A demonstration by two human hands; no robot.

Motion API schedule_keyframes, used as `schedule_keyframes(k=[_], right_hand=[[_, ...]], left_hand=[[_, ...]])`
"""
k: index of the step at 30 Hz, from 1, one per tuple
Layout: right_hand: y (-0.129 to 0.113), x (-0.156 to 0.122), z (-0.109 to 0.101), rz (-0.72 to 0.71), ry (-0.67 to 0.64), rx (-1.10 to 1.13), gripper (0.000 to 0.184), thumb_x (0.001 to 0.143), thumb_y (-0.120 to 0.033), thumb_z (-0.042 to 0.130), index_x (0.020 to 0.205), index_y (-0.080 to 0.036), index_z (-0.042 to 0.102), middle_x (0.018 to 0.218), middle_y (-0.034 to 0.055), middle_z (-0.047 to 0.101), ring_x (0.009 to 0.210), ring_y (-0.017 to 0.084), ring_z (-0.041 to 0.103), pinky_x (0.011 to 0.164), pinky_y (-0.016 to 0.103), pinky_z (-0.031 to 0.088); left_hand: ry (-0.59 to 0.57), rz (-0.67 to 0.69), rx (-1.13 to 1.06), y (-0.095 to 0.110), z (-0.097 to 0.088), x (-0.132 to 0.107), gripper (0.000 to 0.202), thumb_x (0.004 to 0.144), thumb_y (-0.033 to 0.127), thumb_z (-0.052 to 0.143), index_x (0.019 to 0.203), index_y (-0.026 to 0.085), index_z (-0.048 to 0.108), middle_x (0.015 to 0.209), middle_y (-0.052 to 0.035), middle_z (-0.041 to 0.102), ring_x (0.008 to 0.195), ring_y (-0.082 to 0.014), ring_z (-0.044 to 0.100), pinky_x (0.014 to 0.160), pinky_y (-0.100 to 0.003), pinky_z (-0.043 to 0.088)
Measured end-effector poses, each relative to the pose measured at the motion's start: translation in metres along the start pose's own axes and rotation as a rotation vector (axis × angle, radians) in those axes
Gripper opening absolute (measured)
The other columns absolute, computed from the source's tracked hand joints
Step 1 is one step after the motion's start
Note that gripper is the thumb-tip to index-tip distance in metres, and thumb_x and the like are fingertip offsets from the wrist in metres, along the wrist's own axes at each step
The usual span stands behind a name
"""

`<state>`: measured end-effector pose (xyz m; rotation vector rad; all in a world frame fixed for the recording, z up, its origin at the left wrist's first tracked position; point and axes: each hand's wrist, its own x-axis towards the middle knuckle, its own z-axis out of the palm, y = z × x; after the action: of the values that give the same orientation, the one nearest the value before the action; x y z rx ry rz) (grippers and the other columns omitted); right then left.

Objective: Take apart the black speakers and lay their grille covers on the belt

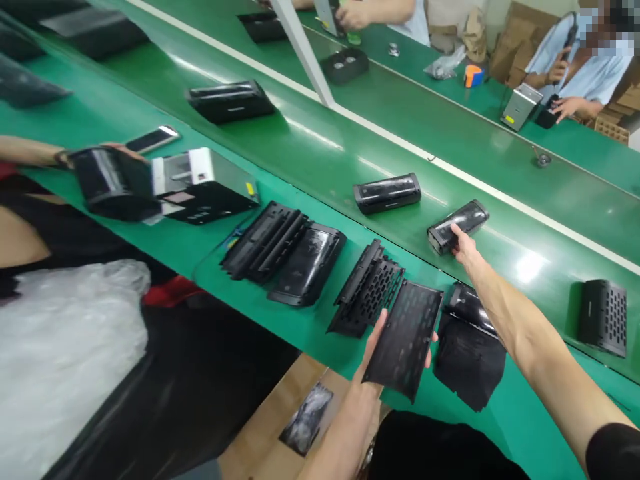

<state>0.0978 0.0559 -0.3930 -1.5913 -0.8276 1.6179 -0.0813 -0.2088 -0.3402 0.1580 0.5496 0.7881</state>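
Note:
In the head view my left hand (369, 375) is closed around a black, slightly curved grille panel (404, 337), thumb on its left edge and fingertips on its right. My right hand (466, 245) reaches out over the green belt and grips the near side of a glossy black speaker housing (460, 223), thumb on top. Just left of the panel lie slotted black grilles (369, 290), stacked askew. Under my right forearm are another glossy housing (470, 303) and a black sheet of cloth or mesh (470, 363).
More housings stand on the belt (310, 140), one left of my right hand (387, 193) and one with a slotted side (603, 317) at right. A metal-cased box (200, 187) and black parts (265, 240) lie leftward. Co-workers sit at left and across the belt.

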Motion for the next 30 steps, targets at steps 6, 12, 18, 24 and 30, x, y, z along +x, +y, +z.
schedule_keyframes(k=[6, 12, 18, 24, 30], right_hand=[[-0.038, -0.017, -0.038, 0.107, 0.071, 0.107, 0.034, 0.09, -0.054, 0.076, 0.096, -0.024, 0.063, 0.073, 0.0005, 0.07, 0.069, 0.023, 0.071, 0.069, 0.041, 0.065], [-0.044, -0.148, -0.179, -0.262, -0.144, 0.284, 0.074, 0.066, -0.071, 0.09, 0.125, -0.03, 0.074, 0.118, 0.0066, 0.081, 0.117, 0.036, 0.075, 0.102, 0.054, 0.062], [0.011, -0.272, -0.208, -0.225, -0.092, 0.161, 0.1, 0.074, -0.081, 0.076, 0.154, -0.024, 0.061, 0.122, 0.0148, 0.081, 0.125, 0.047, 0.072, 0.103, 0.064, 0.06], [0.004, -0.333, -0.188, -0.284, -0.135, -0.262, 0.119, 0.08, -0.069, 0.082, 0.175, -0.029, 0.021, 0.161, 0.0133, 0.057, 0.138, 0.041, 0.064, 0.111, 0.055, 0.055], [0.011, -0.346, -0.165, -0.337, -0.063, -0.626, 0.123, 0.082, -0.074, 0.076, 0.176, -0.026, 0.013, 0.167, 0.0166, 0.05, 0.148, 0.043, 0.054, 0.117, 0.057, 0.049]], left_hand=[[-0.043, 0.285, -0.155, -0.015, -0.007, 0.012, 0.101, 0.077, 0.094, 0.063, 0.136, 0.012, 0.068, 0.107, -0.0178, 0.076, 0.08, -0.028, 0.073, 0.065, -0.036, 0.058], [-0.248, 0.263, -0.255, -0.018, 0.016, 0.039, 0.095, 0.074, 0.082, 0.08, 0.137, 0.012, 0.069, 0.118, -0.0143, 0.076, 0.095, -0.0275, 0.074, 0.081, -0.038, 0.062], [-0.382, 0.211, -0.184, -0.038, 0.038, 0.075, 0.091, 0.075, 0.077, 0.083, 0.14, 0.014, 0.069, 0.14, -0.0176, 0.072, 0.116, -0.0348, 0.073, 0.094, -0.048, 0.062], [-0.408, 0.132, -0.041, -0.079, 0.035, 0.093, 0.082, 0.079, 0.072, 0.084, 0.136, 0.015, 0.073, 0.133, -0.0171, 0.078, 0.122, -0.037, 0.073, 0.111, -0.051, 0.052], [-0.362, 0.175, 0.047, -0.1, 0.052, 0.096, 0.075, 0.073, 0.064, 0.092, 0.129, 0.017, 0.076, 0.122, -0.0123, 0.082, 0.118, -0.0342, 0.075, 0.107, -0.044, 0.053]])
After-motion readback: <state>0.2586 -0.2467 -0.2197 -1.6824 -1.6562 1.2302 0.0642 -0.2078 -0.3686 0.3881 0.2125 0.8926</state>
